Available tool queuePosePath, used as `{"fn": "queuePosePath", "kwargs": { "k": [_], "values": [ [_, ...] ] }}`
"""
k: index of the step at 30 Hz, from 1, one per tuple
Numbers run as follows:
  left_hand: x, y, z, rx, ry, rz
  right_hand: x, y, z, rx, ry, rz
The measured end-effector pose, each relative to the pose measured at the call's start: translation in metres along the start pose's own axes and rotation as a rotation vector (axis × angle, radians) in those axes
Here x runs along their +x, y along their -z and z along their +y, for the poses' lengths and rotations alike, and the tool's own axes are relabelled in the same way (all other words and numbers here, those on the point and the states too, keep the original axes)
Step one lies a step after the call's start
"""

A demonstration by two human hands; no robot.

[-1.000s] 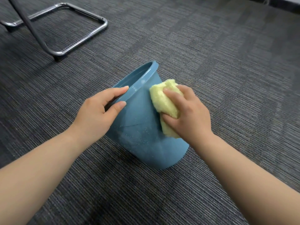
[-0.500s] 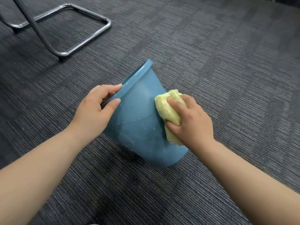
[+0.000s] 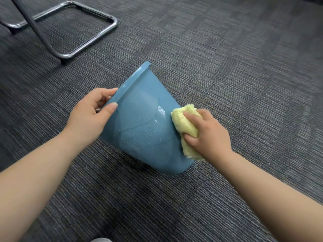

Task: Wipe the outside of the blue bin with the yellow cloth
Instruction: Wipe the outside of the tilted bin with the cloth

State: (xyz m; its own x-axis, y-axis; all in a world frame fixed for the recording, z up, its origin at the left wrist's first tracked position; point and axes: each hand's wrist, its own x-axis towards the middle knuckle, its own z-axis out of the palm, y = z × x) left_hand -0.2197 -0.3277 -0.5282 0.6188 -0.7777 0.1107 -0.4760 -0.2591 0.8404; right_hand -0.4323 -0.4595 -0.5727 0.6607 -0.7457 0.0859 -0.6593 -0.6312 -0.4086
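Observation:
The blue bin [image 3: 139, 123] rests tilted on the carpet, its mouth turned away to the left and its base at the lower right. Water droplets speckle its near wall. My left hand [image 3: 89, 117] grips the rim, thumb on the outside and fingers curled over the edge. My right hand [image 3: 208, 135] clutches the folded yellow cloth [image 3: 185, 123] and presses it against the bin's right side, close to the base. The inside of the bin is hidden.
Dark grey striped carpet [image 3: 244, 75] covers the whole floor. A chrome tubular chair base [image 3: 90, 41] with a slanted dark leg stands at the upper left, apart from the bin. A grey shape [image 3: 100, 240] peeks in at the bottom edge.
The bin has tipped further to the left, so its opening no longer shows. My right hand has slid the cloth down the bin's right side toward the base.

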Motion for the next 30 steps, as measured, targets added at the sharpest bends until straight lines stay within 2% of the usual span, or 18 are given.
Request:
{"fn": "queuePosePath", "kwargs": {
  "k": [7,9,13,15,17,21,23,30],
  "values": [
    [0.001,0.004,0.000,0.002,0.036,0.001,-0.018,0.002,-0.017,-0.109,0.401,-0.074],
    [0.000,0.003,0.002,-0.015,0.049,-0.008,-0.017,0.003,-0.009,-0.111,0.390,-0.086],
    [-0.001,0.004,0.004,-0.036,0.056,-0.014,-0.012,0.003,0.016,-0.121,0.160,-0.084],
    [-0.002,0.003,0.004,-0.031,0.053,-0.012,-0.014,0.002,0.023,-0.134,0.110,-0.093],
    [-0.002,0.003,0.004,-0.023,0.054,-0.002,-0.016,0.005,0.017,-0.126,0.151,-0.102],
    [-0.002,0.005,0.001,0.002,0.064,0.025,-0.024,0.004,0.002,-0.209,0.399,-0.120],
    [-0.002,0.004,0.001,0.008,0.072,0.034,-0.028,0.001,-0.001,-0.231,0.453,-0.127],
    [-0.001,0.004,-0.003,0.039,0.071,-0.012,-0.025,0.004,0.006,-0.146,0.284,-0.178]
  ]
}}
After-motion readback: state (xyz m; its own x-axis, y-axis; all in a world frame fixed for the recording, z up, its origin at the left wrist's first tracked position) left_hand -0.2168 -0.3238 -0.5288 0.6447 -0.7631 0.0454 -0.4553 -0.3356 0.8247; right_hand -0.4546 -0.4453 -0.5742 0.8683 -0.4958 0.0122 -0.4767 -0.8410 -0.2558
